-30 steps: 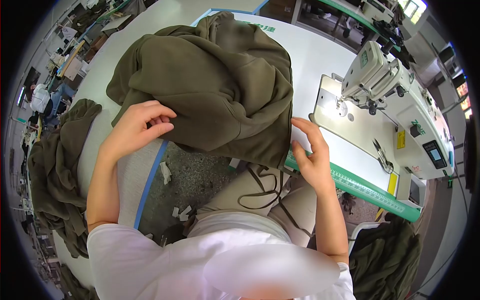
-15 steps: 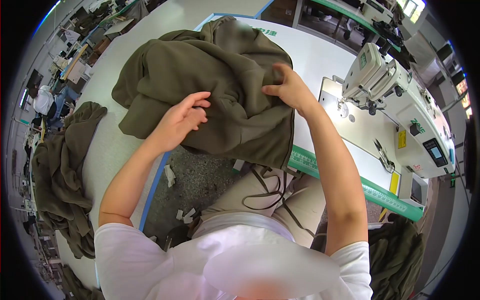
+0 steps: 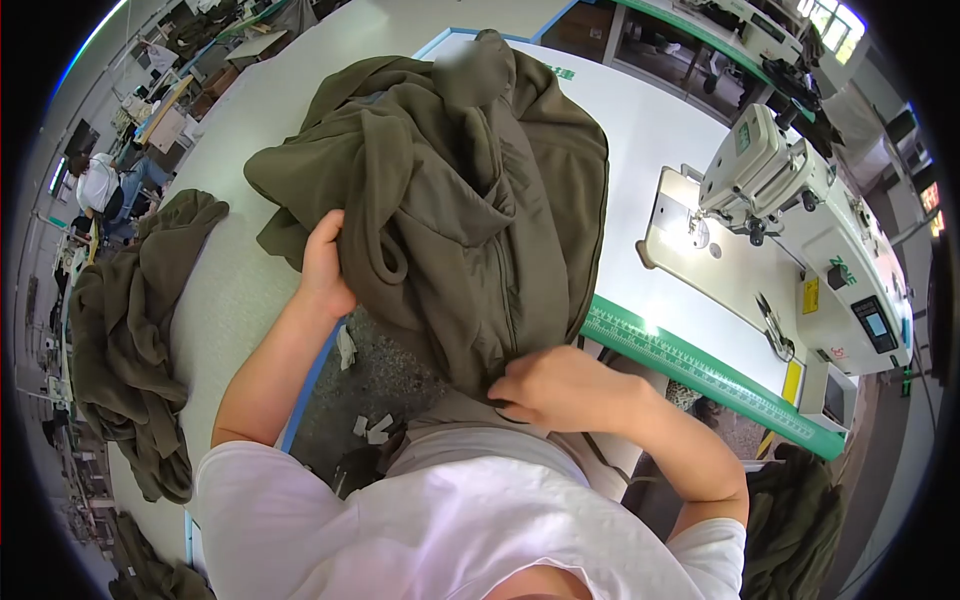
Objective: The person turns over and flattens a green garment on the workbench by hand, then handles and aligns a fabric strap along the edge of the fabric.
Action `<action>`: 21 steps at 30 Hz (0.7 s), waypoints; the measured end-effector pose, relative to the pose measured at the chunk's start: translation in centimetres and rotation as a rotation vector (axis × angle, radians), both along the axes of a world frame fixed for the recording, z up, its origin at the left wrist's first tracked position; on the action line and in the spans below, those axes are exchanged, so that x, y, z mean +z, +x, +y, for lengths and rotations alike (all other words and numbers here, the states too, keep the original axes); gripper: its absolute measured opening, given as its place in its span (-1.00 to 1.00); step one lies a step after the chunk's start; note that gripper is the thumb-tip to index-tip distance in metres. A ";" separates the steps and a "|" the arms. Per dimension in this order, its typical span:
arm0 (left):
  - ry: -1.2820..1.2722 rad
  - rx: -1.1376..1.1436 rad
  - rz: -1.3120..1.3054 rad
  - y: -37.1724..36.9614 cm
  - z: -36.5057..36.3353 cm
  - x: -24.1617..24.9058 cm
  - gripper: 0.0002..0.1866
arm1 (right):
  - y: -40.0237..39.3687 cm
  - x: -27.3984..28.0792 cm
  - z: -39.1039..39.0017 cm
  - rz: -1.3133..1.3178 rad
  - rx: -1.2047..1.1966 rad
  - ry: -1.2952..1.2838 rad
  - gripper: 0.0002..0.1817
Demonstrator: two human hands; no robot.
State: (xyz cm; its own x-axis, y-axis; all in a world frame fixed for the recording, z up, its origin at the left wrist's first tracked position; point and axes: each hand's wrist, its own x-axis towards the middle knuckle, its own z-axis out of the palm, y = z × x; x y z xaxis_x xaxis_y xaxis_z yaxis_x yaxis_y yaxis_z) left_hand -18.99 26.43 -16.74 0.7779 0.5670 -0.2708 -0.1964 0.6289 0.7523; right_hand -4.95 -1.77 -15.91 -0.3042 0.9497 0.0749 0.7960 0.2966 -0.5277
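An olive-brown jacket (image 3: 460,215) lies bunched on the white sewing table (image 3: 640,150), and its near part hangs over the edge above my lap. Smooth, lining-like fabric and a long dark seam or zip line face up. At the left side of the cloth my left hand (image 3: 328,268) grips a fold, its fingers partly hidden by the fabric. Close to my lap my right hand (image 3: 570,388) is closed on the jacket's lower edge, slightly blurred. A blurred patch hides the far end of the jacket.
To the right stands a white sewing machine (image 3: 790,190), with thread snips (image 3: 774,328) beside it. A green measuring strip (image 3: 700,365) runs along the table's front edge. More olive garments lie at left (image 3: 130,340) and lower right (image 3: 795,525). A person (image 3: 110,190) sits far left.
The jacket has been turned so its lining-like side and seam show. My right hand has moved from the far right of the cloth down toward my lap; my left hand has closed on the left side.
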 end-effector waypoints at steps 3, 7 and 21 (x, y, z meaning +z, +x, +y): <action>-0.124 -0.082 -0.114 -0.3 -0.5 0.2 -0.57 | 1.1 1.7 0.9 0.203 -0.140 0.143 -0.81; -0.149 -0.181 -0.203 -0.5 0.1 -1.4 -0.55 | 1.7 2.6 3.2 0.546 -0.336 0.184 -0.74; 0.203 -0.060 -0.105 0.8 -3.9 0.4 -0.52 | -1.3 6.1 10.8 0.032 -0.560 0.513 -0.63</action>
